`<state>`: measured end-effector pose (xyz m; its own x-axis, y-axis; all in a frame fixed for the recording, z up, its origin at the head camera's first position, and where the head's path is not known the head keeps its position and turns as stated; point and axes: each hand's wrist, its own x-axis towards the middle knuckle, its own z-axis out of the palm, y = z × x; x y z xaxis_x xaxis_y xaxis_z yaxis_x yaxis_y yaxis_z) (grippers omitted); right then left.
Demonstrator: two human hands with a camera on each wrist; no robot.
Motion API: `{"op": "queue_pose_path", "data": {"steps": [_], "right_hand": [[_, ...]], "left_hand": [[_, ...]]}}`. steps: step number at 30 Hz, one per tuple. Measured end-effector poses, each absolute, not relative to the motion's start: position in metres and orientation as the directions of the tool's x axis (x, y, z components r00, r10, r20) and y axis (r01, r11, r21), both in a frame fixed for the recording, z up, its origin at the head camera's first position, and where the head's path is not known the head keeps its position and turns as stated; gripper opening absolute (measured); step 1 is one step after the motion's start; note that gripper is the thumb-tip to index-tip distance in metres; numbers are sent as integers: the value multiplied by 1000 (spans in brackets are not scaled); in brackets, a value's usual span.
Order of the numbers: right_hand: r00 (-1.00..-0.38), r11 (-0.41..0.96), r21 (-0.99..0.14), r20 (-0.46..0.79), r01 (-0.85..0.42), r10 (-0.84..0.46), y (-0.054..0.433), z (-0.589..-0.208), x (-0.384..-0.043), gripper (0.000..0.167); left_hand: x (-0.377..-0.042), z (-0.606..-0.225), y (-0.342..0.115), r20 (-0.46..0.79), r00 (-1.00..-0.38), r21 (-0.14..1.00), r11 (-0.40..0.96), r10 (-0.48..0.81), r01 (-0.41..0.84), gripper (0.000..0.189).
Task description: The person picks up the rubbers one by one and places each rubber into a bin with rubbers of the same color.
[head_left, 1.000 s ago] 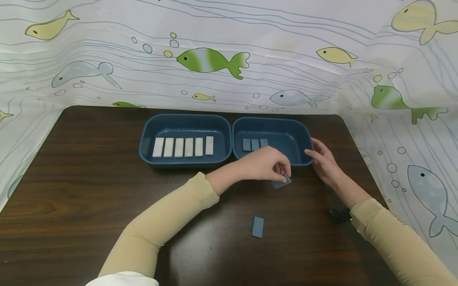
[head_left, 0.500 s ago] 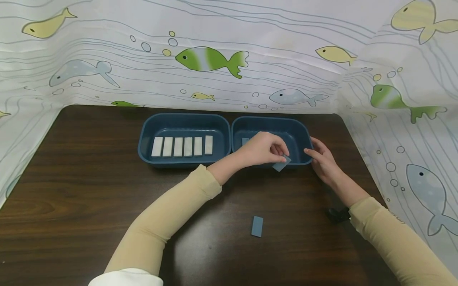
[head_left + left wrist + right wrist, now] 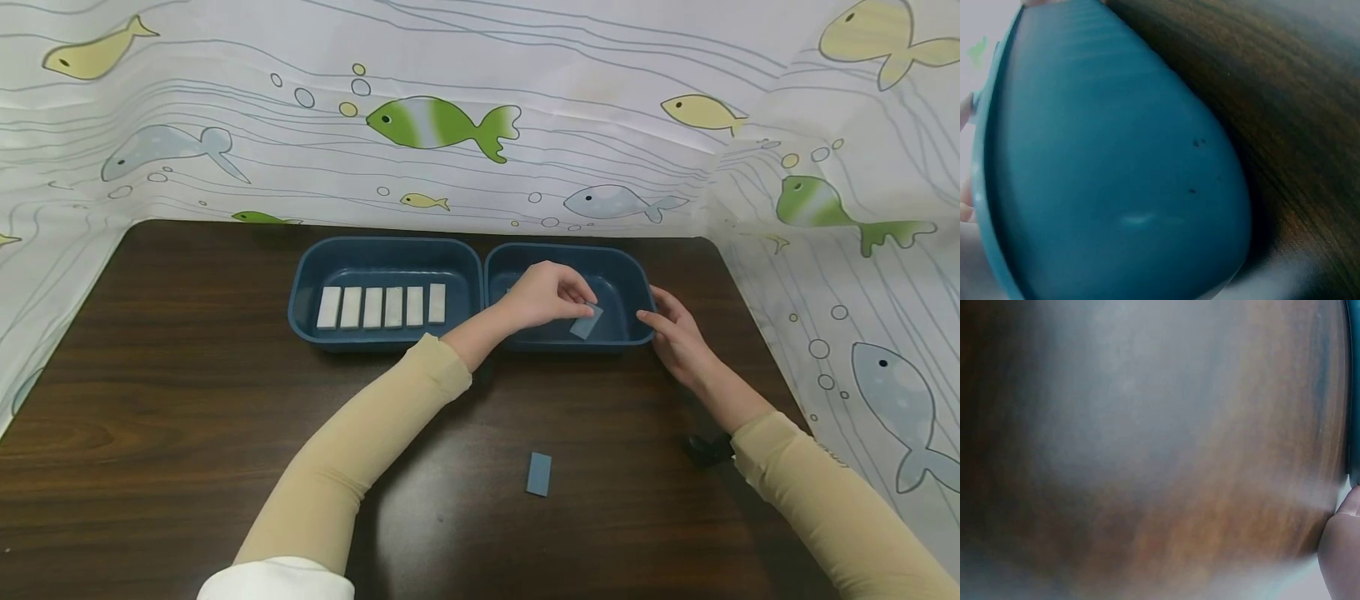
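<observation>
In the head view my left hand (image 3: 542, 293) reaches over the right blue bin (image 3: 633, 287) and pinches a small blue-grey rectangular tile (image 3: 587, 322) between thumb and fingertips. The tile hangs tilted within the bin's outline. My right hand (image 3: 681, 340) grips that bin's right end, thumb at the rim and fingers along the outer wall. The left wrist view is filled by the blue bin wall (image 3: 1116, 137). A second blue-grey tile (image 3: 538, 474) lies flat on the table. My left hand hides most of the tiles inside the right bin.
Beside it on the left stands another blue bin (image 3: 390, 252) with a row of several white tiles (image 3: 372, 307). Both bins stand near the back of the dark wooden table (image 3: 187, 400). A fish-patterned curtain (image 3: 300, 167) encloses the back and sides.
My left hand has moved away from me with the pinched tile, from in front of the right bin to over its inside. My right hand has stayed at the bin's end.
</observation>
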<state>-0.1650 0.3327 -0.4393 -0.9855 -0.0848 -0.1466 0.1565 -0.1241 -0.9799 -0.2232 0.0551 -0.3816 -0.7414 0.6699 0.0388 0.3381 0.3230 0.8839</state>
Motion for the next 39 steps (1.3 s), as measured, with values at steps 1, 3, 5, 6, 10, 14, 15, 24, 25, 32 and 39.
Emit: {"op": "queue_pose_path", "data": {"steps": [1,3,5,6,10,14,15,24,25,32,39], "right_hand": [[-986,-124,-980,-146,156,-86,333,-439,-165,32],[-986,-128,-980,-144,155,-89,333,-439,-165,33],[-985,-124,-980,-145,156,-88,333,-439,-165,33],[-986,-122,-980,-145,155,-87,333,-439,-165,33],[-985,-108,-981,-153,161,-79,333,-438,-165,33],[-984,-94,-981,-164,171,-75,333,-437,-165,33],[-983,-92,-981,-166,172,-75,333,-437,-165,33],[-984,-112,-980,-158,167,-86,334,-437,-166,33],[-984,-114,-980,-156,165,-86,334,-437,-165,33],[-985,-123,-980,-146,156,-90,333,-439,-165,33],[-985,-135,-978,-145,157,-91,333,-440,-165,32]], "left_hand": [[-224,-382,56,38,-745,885,324,666,335,20],[-227,-383,57,32,-752,889,325,658,322,19],[-230,-384,59,30,-757,894,321,653,312,19],[-232,-384,60,28,-758,895,321,652,309,19],[-238,-383,65,15,-764,888,343,645,307,19],[-242,-381,70,5,-775,879,367,632,304,20],[-243,-381,71,3,-778,879,369,628,302,21],[-251,-382,75,-31,-816,883,398,578,249,22],[-252,-382,75,-43,-821,891,393,569,226,22],[-255,-387,76,-117,-846,926,365,520,97,22],[-257,-395,78,-114,-863,913,395,492,105,20]]}}
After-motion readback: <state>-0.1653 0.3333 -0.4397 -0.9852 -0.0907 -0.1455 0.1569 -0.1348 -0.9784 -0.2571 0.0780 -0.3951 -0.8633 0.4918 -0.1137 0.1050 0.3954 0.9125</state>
